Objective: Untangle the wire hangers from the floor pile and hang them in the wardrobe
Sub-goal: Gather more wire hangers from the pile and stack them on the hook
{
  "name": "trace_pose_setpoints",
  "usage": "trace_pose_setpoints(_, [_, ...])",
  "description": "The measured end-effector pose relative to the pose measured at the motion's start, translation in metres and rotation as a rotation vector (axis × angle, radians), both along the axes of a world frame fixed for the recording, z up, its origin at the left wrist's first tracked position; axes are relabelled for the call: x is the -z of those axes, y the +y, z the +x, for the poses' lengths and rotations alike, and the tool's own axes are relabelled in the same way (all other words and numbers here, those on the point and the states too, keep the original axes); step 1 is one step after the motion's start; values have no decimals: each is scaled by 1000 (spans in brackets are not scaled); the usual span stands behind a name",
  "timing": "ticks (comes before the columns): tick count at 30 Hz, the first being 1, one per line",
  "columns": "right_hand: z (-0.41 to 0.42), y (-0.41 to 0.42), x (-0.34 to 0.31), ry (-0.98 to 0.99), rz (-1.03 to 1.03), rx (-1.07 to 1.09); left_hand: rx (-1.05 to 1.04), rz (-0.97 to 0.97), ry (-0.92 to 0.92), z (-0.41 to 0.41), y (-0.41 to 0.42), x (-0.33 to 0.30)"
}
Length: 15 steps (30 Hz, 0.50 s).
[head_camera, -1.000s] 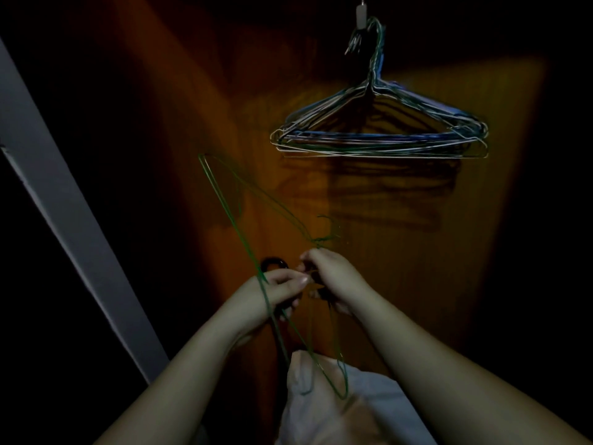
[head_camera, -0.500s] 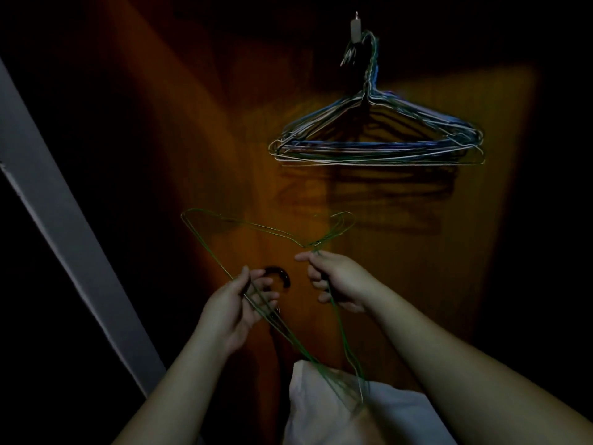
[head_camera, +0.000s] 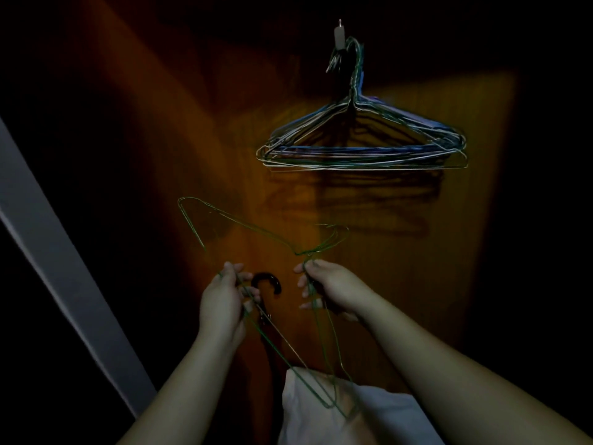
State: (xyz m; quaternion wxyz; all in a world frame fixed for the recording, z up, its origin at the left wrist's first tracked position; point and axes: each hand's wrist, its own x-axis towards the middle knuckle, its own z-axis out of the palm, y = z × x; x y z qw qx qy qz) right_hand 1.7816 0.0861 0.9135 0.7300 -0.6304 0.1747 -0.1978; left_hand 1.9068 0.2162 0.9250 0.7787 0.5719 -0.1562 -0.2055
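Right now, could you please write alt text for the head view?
Two hands, left hand and right hand, hold tangled green wire hangers before a dim wooden wardrobe panel. Above, a bundle of hung hangers dangles from a hook.

Thin green wire hangers (head_camera: pixel 256 232), at least two tangled together, are held up in front of the wooden wardrobe panel (head_camera: pixel 417 252). Their hooks point up and right, their lower corners hang down low. Higher on the panel a bundle of wire hangers (head_camera: pixel 362 149) in white, blue and green hangs level from a small hook (head_camera: pixel 339 35), stacked closely together.
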Motion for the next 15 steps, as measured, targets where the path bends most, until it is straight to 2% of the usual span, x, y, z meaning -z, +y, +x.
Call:
trace_pose_setpoints(3, [-2, -1, 1, 92, -147, 82, 1, -3, -7, 0, -5, 0])
trace_pose_setpoints(6, [-3, -9, 8, 295, -542, 239, 0, -2, -27, 0, -8, 3])
trace_pose_setpoints(8, [-3, -13, 15, 365, -655, 325, -24, 47, -85, -2, -9, 5])
trace_pose_setpoints(10, [-2, -12, 20, 348, -640, 386, -56, 100, -136, -4, -9, 9])
trace_pose_setpoints(13, [-2, -4, 25, 208, -398, 395, -112, 186, -233, -1, -7, 15])
trace_pose_setpoints(15, [-3, 1, 27, 208, -356, 407, -192, 278, -329, 4, -7, 18])
